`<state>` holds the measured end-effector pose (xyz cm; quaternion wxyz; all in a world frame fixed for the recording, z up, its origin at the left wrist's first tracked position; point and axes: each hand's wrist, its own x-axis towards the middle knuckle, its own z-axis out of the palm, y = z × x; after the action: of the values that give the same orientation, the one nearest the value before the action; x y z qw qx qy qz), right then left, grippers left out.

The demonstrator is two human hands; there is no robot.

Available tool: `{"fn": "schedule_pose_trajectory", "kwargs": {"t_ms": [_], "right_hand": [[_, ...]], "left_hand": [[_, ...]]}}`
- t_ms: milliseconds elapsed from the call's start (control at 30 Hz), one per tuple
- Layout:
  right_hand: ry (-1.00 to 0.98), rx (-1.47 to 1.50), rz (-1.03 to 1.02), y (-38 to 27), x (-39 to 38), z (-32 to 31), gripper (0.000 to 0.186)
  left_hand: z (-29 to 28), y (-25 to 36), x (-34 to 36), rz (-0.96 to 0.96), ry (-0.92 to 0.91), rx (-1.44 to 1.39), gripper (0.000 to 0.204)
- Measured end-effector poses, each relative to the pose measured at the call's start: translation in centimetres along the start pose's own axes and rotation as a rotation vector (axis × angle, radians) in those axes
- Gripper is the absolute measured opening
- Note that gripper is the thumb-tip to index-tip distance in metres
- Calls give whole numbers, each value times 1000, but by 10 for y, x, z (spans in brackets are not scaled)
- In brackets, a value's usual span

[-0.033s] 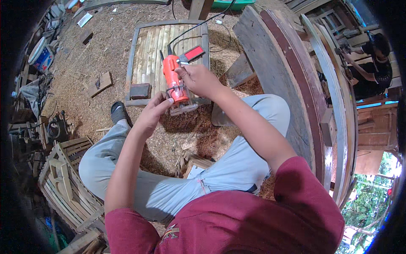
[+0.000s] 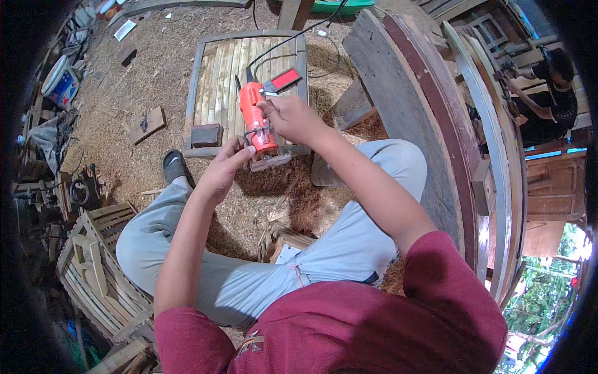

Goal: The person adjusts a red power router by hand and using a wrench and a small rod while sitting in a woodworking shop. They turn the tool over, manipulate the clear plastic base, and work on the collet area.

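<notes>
An orange trim router (image 2: 251,106) with a clear base lies tilted over the near edge of a low slatted wooden table (image 2: 215,75), its base toward me. My right hand (image 2: 295,118) is closed around the router's right side, thumb on the orange body. With thumb and fingers pinched, my left hand (image 2: 223,167) holds the router's lower end by the clear base. Its fingertips are partly hidden behind the tool. A black cord (image 2: 280,43) runs up from the router's top. On the table are a dark block (image 2: 206,135) and a flat red-and-black object (image 2: 285,78).
Long thick planks (image 2: 411,112) stand at my right, with a person (image 2: 551,93) beyond them. A slatted wooden piece (image 2: 103,268) lies at lower left. A wood block (image 2: 147,124) sits on the sawdust-covered ground (image 2: 137,75); a white bucket (image 2: 59,81) is farther left.
</notes>
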<state>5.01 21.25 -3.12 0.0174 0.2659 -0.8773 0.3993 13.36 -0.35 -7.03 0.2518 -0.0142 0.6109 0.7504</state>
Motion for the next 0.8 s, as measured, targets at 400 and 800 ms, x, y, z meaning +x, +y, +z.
{"fn": "schedule_pose_trajectory", "kwargs": {"t_ms": [400, 800], "right_hand": [[15, 38, 16, 0, 1, 3, 41], [-45, 6, 26, 3, 3, 5, 40]], "left_hand": [[-26, -20, 8, -70, 5, 316, 51], [-16, -3, 1, -76, 52, 334, 60]]}}
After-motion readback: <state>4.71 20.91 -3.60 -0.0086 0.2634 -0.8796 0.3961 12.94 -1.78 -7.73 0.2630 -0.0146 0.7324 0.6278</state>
